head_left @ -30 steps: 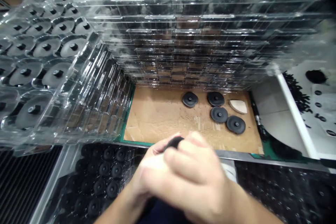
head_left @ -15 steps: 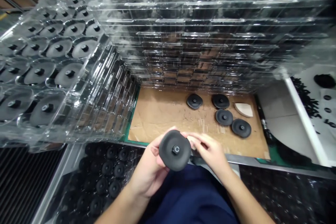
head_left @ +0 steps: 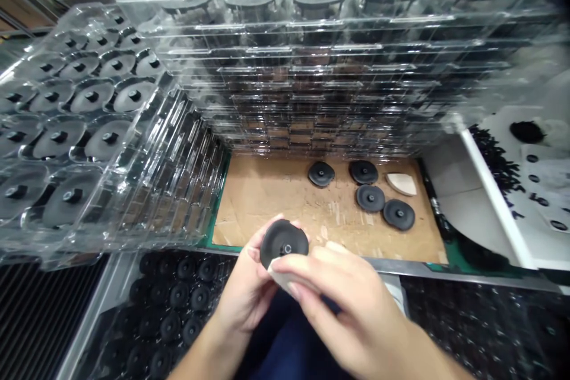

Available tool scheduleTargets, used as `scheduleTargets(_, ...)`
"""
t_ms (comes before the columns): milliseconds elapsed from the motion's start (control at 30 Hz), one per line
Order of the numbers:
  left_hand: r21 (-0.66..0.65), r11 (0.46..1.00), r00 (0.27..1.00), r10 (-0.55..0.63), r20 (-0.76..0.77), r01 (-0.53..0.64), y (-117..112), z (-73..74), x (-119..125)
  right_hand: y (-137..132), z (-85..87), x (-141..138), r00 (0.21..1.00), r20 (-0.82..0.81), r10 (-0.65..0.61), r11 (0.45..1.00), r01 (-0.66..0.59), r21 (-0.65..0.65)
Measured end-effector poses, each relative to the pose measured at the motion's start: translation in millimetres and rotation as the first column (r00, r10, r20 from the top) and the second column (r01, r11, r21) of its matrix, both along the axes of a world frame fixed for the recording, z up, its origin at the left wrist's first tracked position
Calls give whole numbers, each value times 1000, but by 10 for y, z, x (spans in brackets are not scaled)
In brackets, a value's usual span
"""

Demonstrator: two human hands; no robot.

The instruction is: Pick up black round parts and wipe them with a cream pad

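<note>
My left hand point(head_left: 247, 288) is closed around the rim of a black rounded disc point(head_left: 276, 237) with a small hollow stud at its centre, its dished face turned up. Between the thumb and fingers of my right hand point(head_left: 342, 291) is a pale, thin-edged pad point(head_left: 291, 282); whether it is cloth or foam I cannot tell. The pad touches the disc's near edge, close to the stud, and covers part of it. On the cardboard sheet point(head_left: 262, 190) beyond my hands lie several similar discs point(head_left: 370, 198) and a cream wedge-shaped piece point(head_left: 401, 183).
Stacked clear plastic trays holding discs rise on the left point(head_left: 109, 157) and at the back point(head_left: 285, 29). To the right stands a white-edged bin point(head_left: 496, 190), with small black parts point(head_left: 496, 157) beyond it. More black discs point(head_left: 171, 309) sit in trays below the bench edge.
My right hand has come from beside the disc to over its near edge, bringing the pale pad against it. The disc is tilted slightly differently in my left hand. The view has shifted slightly.
</note>
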State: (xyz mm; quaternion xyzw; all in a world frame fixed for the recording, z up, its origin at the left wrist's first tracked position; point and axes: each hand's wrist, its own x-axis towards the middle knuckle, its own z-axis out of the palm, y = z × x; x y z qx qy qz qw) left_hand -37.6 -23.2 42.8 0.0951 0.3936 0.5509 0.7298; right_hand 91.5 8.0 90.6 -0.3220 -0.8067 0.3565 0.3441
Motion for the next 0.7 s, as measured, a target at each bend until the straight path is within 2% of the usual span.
scheduleTargets(33, -12, 1000, 1000, -2, -6, 2, -1, -3, 13, 24, -18, -10, 999, 25, -25, 1000, 25, 9)
scheduleTargets(133, -15, 998, 998, -60, 18, 60, 9, 18, 60, 66, -39, -25, 984, 24, -177, 973, 172, 154)
scheduleTargets(200, 9, 998, 997, -61, 51, 60, 22, 34, 56, 55, -21, 11, 994, -20, -107, 981, 109, 161)
scheduleTargets(267, 29, 999, 996, -42, 84, 40, 33, 27, 18, 32, -1, 106, 999, -25, 27, 996, -25, 90)
scheduleTargets(300, 28, 999, 994, -39, 98, 36, 36, 16, -4, 24, 3, 168, 999, -1, 44, 997, -44, 56)
scheduleTargets(367, 11, 999, 991, -38, 129, 37, 38, -6, -33, 29, -7, 290, 995, 95, -32, 999, 29, 36)
scheduleTargets(433, -5, 999, 986, -34, 161, 36, 37, -5, -33, 56, -46, 374, 976, 160, -145, 988, 135, 71)
scheduleTargets(500, 24, 998, 978, -59, 198, 56, 37, 33, -16, 93, -118, 409, 966, 115, -230, 973, 224, 62)
scheduleTargets(533, 49, 996, 974, -82, 212, 73, 38, 62, -9, 108, -168, 414, 960, 64, -274, 962, 274, 13)
scheduleTargets(600, 93, 990, 967, -123, 222, 105, 40, 120, -6, 125, -297, 414, 920, -39, -391, 908, 379, -177)
scheduleTargets(700, 110, 988, 968, -130, 216, 108, 38, 150, -25, 98, -531, 430, 855, -80, -513, 760, 409, -505)
